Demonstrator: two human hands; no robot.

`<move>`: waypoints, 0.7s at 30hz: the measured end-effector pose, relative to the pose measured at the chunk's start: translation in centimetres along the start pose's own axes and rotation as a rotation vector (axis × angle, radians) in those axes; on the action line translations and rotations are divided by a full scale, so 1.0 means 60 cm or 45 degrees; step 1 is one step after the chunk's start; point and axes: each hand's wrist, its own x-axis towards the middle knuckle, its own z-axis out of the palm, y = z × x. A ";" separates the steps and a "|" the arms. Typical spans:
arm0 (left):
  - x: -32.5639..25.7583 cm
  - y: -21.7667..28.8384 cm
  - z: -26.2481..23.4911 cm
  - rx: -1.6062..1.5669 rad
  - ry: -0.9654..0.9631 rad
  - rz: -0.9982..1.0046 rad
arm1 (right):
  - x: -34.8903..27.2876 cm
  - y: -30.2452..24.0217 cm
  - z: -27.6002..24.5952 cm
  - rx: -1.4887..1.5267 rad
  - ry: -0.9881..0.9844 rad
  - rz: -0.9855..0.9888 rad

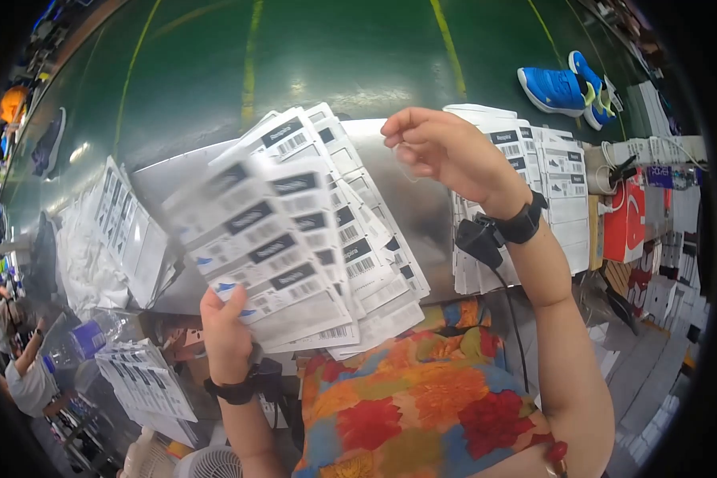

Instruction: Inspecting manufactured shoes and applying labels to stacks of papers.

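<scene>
Left hand (229, 334), near left: thumb and fingers pinching label sheets (291, 267), blurred, fanned above the central pile (362, 267); firm corner pinch probably best, to stop layers sliding. Central pile: overhanging the near metal edge, above floral cloth (422, 398). Right hand (450, 155), farther right: raised, fingers loosely curled, no sheet visible in it. Moving room: metal strip (426, 219) between central pile and right pile (562, 215). Far: green tabletop (350, 56); blue shoes (554, 88), far right.

There are the person's two hands (229, 338) (454, 155), two blue shoes (551, 88) (600, 111) and label sheets (287, 279) too overlapped to count.
</scene>
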 end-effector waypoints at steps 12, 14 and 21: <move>0.022 0.020 0.057 0.146 0.137 -0.008 | -0.052 0.070 -0.026 0.848 0.293 -0.012; 0.030 0.009 0.054 0.174 0.124 -0.034 | -0.051 0.084 -0.039 0.667 0.316 0.051; 0.028 -0.012 0.023 0.056 0.050 0.102 | -0.031 0.084 -0.011 -0.104 0.208 0.068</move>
